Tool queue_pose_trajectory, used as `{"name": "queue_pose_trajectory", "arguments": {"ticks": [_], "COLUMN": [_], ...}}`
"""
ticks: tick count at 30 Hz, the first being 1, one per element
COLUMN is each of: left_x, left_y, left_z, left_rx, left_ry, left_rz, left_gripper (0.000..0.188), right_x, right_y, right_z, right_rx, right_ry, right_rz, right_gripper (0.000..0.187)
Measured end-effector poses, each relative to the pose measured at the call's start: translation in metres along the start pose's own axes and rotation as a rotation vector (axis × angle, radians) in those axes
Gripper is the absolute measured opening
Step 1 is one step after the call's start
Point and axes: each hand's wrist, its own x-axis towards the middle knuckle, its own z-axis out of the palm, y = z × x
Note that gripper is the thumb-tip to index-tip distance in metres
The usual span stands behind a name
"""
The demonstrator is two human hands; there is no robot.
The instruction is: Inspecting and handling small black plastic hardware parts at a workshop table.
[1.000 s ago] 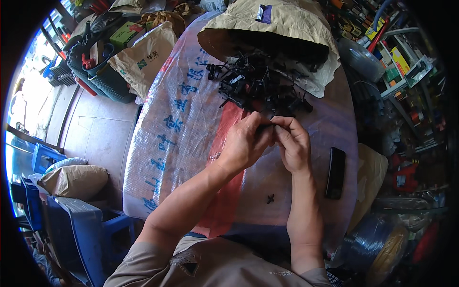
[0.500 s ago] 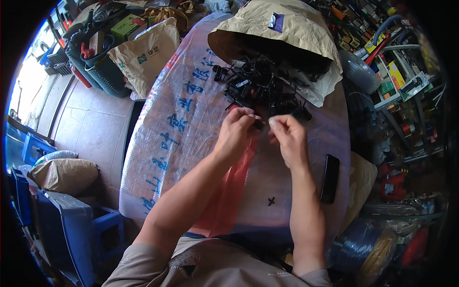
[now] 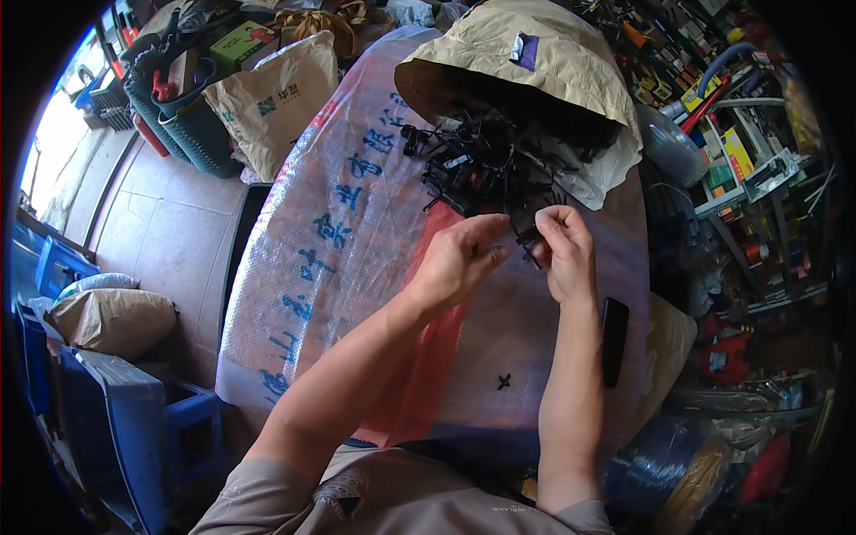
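Observation:
Between the thumb and fingers of my right hand (image 3: 569, 254) is a small black plastic part (image 3: 528, 237) with thin arms. My left hand (image 3: 456, 260) is just left of it, thumb and fingers apart, with nothing visible between them. Beyond both hands, a tangled heap of black plastic parts (image 3: 477, 169) spills from the mouth of a brown paper sack (image 3: 544, 45). A small black cross-shaped piece (image 3: 504, 382) lies nearer me on the woven plastic sheet (image 3: 303, 259), which has a red stripe.
A black phone-like slab (image 3: 613, 343) lies beside my right forearm. At left are a blue plastic stool (image 3: 192, 428), a stuffed sack (image 3: 116, 321) and a printed paper bag (image 3: 276, 102). Crowded shelving (image 3: 749, 178) and a blue spool (image 3: 664, 459) stand at right.
My hands have moved apart a little; the right one shifted right and now shows a thin-armed black part. The fingers of my left hand have spread. The view has shifted slightly.

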Motion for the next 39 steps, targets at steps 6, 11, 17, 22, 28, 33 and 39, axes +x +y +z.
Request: {"name": "queue_pose_trajectory", "arguments": {"ticks": [6, 11, 17, 22, 28, 33, 39], "left_x": [0.001, -0.003, -0.003, -0.005, -0.006, -0.007, -0.005], "left_y": [0.001, 0.002, 0.006, 0.012, 0.0, 0.0, 0.0], "left_z": [0.008, 0.015, 0.016, 0.017, 0.018, 0.02, 0.023], "left_rx": [0.29, 0.288, 0.214, 0.038, 0.13, 0.135, 0.163], "left_ry": [-0.029, 0.025, 0.029, 0.026, 0.074, 0.087, 0.09], "left_rz": [0.29, 0.416, 0.286, 0.086, 0.165, 0.125, 0.268], "left_gripper": [0.04, 0.024, 0.014, 0.008, 0.009, 0.007, 0.007], "right_x": [-0.022, -0.026, -0.029, -0.03, -0.028, -0.029, -0.027], "right_y": [0.016, 0.011, 0.019, 0.021, 0.031, 0.031, 0.033], "right_z": [0.003, -0.003, -0.006, 0.001, -0.001, -0.001, -0.006], "right_rx": [0.121, 0.187, 0.081, 0.05, 0.1, 0.058, 0.08], "right_ry": [0.004, -0.16, -0.21, -0.199, -0.251, -0.223, -0.204], "right_rz": [0.112, 0.081, -0.158, -0.138, -0.163, -0.17, -0.168], "right_gripper": [0.017, 0.014, 0.011, 0.009, 0.008, 0.009, 0.011]}}
